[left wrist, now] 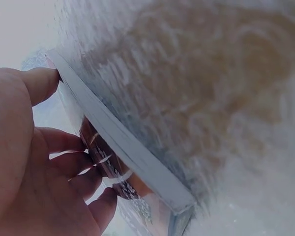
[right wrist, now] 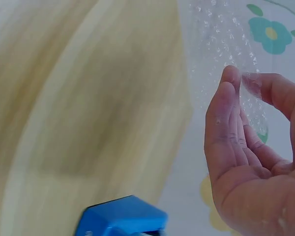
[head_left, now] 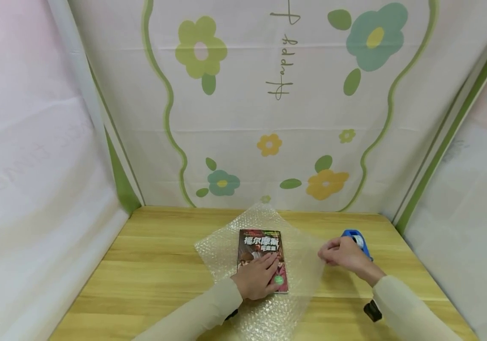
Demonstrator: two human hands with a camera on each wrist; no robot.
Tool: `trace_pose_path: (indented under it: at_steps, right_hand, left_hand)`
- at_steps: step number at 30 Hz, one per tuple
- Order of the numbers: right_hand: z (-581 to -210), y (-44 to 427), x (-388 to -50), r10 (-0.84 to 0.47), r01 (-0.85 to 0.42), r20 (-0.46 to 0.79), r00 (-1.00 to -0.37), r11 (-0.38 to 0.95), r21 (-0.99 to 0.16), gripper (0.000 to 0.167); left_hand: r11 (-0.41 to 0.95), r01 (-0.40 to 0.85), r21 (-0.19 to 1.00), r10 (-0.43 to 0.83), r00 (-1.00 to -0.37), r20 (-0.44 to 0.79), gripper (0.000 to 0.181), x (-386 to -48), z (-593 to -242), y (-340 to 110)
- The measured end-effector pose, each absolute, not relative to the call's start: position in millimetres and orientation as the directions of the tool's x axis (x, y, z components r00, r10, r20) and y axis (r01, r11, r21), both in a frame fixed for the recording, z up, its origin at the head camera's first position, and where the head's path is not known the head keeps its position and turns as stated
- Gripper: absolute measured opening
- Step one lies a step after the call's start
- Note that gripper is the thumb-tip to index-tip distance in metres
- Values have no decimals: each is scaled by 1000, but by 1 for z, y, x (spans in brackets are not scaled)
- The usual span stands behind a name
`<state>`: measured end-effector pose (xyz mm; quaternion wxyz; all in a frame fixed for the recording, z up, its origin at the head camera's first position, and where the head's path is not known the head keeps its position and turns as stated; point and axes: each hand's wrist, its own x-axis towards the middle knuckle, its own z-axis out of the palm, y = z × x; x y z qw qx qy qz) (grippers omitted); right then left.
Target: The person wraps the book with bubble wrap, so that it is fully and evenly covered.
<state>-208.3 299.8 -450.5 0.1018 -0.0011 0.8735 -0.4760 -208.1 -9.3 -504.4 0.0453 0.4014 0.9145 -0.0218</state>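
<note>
A book [head_left: 260, 240] with a dark, red-edged cover lies on a sheet of clear bubble wrap [head_left: 264, 218] on the wooden table. My left hand [head_left: 258, 277] rests on the lower part of the cover, its fingers spread and fairly straight. In the left wrist view, the fingertips touch the cover of the book [left wrist: 123, 147] and the thumb is at its page edge. To the right of the book, my right hand [head_left: 347, 255] pinches the right corner of the bubble wrap between thumb and fingers. The right wrist view shows the pinched bubble wrap [right wrist: 221, 44] lifted off the table.
A blue tape dispenser [head_left: 359, 241] stands just behind my right hand. A small black object [head_left: 372, 311] lies near the right sleeve, partly covered. Printed fabric walls [head_left: 269, 166] enclose the wooden table [head_left: 149, 274] at the back and both sides.
</note>
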Motion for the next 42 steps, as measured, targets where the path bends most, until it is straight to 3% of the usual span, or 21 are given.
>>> trace_pose_path:
  at_steps: [22,42]
  right_hand:
    - [-413,242,-210,-177,-25,-104,-979,605,-796,24]
    - [-420,184,-228,-237,-100,-52,-970,585,-805,11]
  left_hand:
    - [698,716,-28,706,-694,-138,72,-207,-498,-6]
    - [708,706,4,700,-701,-138,73,-209,-499,-7]
